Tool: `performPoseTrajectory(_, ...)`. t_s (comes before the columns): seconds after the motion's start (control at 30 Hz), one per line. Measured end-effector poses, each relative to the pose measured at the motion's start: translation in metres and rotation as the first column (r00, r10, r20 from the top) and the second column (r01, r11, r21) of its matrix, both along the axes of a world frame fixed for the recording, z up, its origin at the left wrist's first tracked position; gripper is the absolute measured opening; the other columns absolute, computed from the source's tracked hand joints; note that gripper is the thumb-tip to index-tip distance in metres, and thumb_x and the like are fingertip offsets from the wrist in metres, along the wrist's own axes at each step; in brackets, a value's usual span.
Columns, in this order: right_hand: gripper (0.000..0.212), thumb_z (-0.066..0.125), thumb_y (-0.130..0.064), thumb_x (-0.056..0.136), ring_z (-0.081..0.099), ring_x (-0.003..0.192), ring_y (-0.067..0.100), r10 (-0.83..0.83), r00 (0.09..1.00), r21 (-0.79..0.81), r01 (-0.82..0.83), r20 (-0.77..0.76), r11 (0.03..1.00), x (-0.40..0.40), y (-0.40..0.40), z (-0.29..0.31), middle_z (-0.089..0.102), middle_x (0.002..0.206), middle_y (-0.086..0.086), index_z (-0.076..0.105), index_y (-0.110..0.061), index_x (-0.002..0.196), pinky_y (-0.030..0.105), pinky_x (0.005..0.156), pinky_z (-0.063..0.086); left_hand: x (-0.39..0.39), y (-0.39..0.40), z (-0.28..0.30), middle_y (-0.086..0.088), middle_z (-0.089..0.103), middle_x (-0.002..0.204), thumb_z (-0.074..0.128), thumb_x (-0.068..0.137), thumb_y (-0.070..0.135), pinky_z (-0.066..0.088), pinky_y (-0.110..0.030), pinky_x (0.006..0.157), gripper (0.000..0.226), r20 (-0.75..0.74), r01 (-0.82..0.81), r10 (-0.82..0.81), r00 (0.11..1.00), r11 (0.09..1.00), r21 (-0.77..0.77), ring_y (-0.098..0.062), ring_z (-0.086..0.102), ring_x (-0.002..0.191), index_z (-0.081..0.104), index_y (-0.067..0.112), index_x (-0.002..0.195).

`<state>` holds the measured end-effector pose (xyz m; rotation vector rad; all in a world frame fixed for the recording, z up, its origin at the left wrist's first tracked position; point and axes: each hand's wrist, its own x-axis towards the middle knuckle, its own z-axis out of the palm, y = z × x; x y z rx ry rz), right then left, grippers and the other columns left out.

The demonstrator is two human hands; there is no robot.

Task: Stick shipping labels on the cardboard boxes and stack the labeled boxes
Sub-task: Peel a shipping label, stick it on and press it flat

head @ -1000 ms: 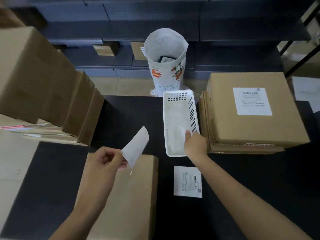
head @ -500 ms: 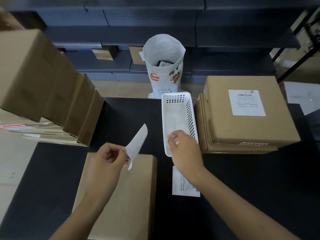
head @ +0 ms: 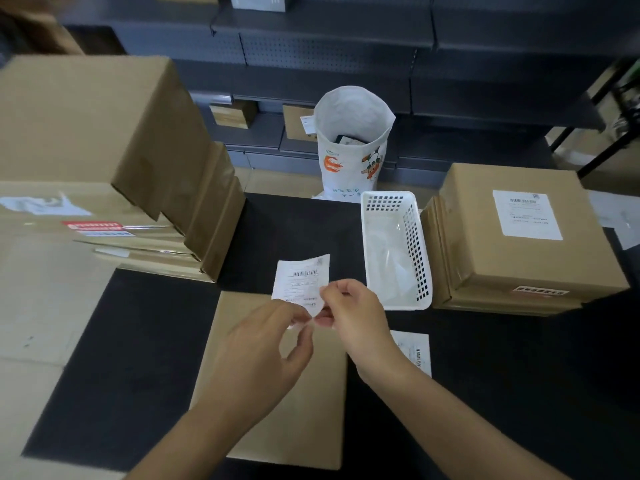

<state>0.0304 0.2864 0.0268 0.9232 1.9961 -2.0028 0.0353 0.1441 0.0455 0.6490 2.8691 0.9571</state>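
At frame centre, the left hand (head: 263,351) and right hand (head: 353,317) both pinch the lower edge of a white printed shipping label (head: 302,278) above a plain brown cardboard box (head: 277,410) lying on the black surface (head: 138,358); a labelled brown cardboard box (head: 519,237) sits at right.

- The shipping label (head: 302,279): print too small to read, lower edge hidden behind fingertips.
- The second label (head: 414,352), lower right of centre: partly covered by the right hand (head: 360,317) and wrist.
- The left box stack (head: 86,133): cut off at the frame's left edge.
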Motion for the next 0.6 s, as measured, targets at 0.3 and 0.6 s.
performPoseTrajectory(0.3,0.014,0.051,-0.020,0.095,0.063,0.080,0.008,-0.126,0.992,0.191,0.117,0.032,0.975,0.001,-0.088,-0.010,0.066,0.085,-0.007,0.063,-0.015,0.091,0.019,0.062,0.043,-0.029,-0.101,-0.010,0.027,0.059,0.094,0.059,0.086,0.044,0.047,-0.014,0.078,0.022,0.129,0.059,-0.076,0.989,0.990,0.125,0.008,0.055,0.095,0.063,0.034,0.105)
performPoseTrajectory(0.6,0.024,0.045,-0.020,0.095,0.069,0.093,0.021,-0.228,0.955,0.054,0.221,0.188,0.974,0.030,-0.131,-0.027,0.074,0.096,0.002,0.068,-0.011,0.095,0.045,0.090,0.053,-0.052,-0.146,-0.047,0.009,0.050,0.109,0.063,0.088,0.039,0.039,-0.014,0.074,0.026,0.560,-0.216,0.093,0.823,0.964,0.158,-0.003,0.053,0.096,0.061,0.022,0.107)
